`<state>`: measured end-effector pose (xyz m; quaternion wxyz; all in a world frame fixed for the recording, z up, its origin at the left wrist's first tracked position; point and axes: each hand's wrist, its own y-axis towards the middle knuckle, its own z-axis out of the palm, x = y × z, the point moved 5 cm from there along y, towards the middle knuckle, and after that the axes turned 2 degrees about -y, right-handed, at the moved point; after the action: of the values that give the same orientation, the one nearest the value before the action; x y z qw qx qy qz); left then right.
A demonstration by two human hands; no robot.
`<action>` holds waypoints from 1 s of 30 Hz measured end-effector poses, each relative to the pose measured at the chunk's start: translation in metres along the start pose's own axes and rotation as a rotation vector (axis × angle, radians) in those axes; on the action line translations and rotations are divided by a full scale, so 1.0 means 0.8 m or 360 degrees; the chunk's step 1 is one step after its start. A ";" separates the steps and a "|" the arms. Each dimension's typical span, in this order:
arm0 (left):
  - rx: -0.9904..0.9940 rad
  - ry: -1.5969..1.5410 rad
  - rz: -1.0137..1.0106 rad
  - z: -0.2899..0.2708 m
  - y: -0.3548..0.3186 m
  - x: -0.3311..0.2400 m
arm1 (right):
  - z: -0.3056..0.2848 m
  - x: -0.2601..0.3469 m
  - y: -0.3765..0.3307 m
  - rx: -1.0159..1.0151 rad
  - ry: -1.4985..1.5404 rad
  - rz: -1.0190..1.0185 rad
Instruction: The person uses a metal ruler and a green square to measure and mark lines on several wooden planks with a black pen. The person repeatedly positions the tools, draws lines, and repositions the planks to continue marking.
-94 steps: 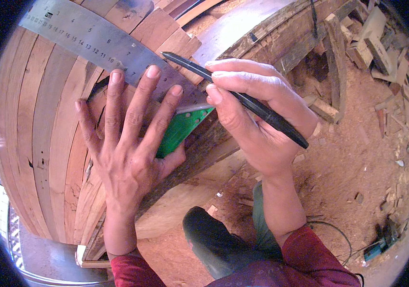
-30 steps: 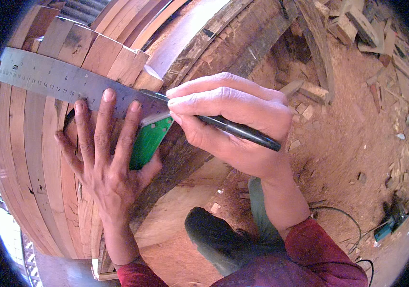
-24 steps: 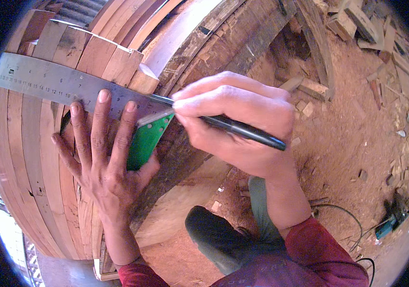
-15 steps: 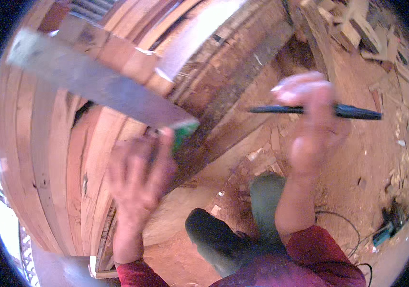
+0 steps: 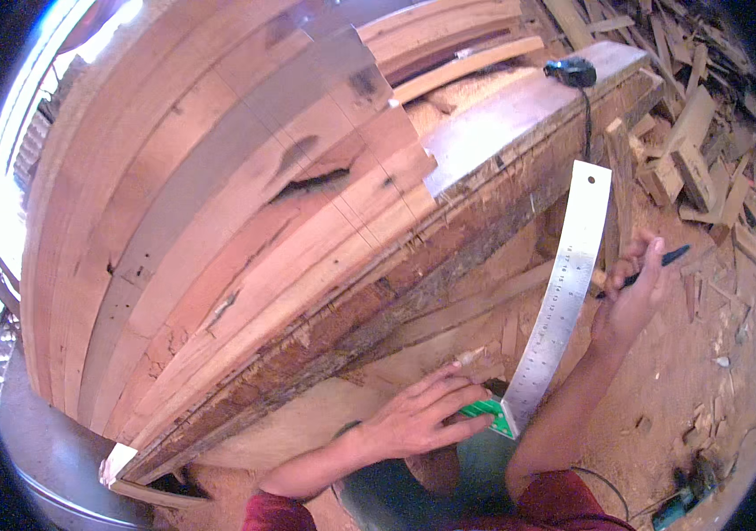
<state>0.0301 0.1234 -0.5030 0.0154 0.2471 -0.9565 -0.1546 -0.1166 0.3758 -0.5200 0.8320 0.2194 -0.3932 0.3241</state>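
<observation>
My left hand [image 5: 431, 414] is closed around the green handle of a try square [image 5: 565, 292]. The square's metal blade, marked with a scale, points up and away, off the wood. To the right of the blade, my right hand [image 5: 639, 288] grips a dark pen [image 5: 674, 256] in curled fingers. On the left lie several long wooden boards [image 5: 174, 257] side by side on a heavy timber bench [image 5: 378, 296]. Thin lines run across the boards near their stepped right ends. One board has a dark split.
A black corded tool [image 5: 570, 71] rests on the far end of the bench. Wood offcuts [image 5: 692, 168] are heaped at the upper right. Chips and sawdust cover the floor [image 5: 652, 398]. A green tool [image 5: 677, 506] with a cable lies at the lower right.
The try square has swung off the boards to the right and now stands in front of my body. My right hand with the pen has moved right and lower. The view has shifted.
</observation>
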 end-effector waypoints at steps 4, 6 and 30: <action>-0.0220 -0.0248 -0.0080 -0.009 0.004 0.000 | 0.037 -0.019 -0.025 0.0600 0.0402 0.0305; -0.0329 -0.0371 -0.0124 -0.009 0.006 0.009 | 0.041 -0.022 -0.038 0.0901 0.0300 0.0299; 0.0165 -0.0680 -0.1012 0.152 -0.114 0.066 | 0.072 0.003 -0.080 0.0595 -0.1383 -0.1026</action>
<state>0.0132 0.0573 -0.6486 -0.2454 0.4940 -0.8203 -0.1510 -0.0995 0.2961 -0.4909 0.5977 0.5849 -0.5483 -0.0019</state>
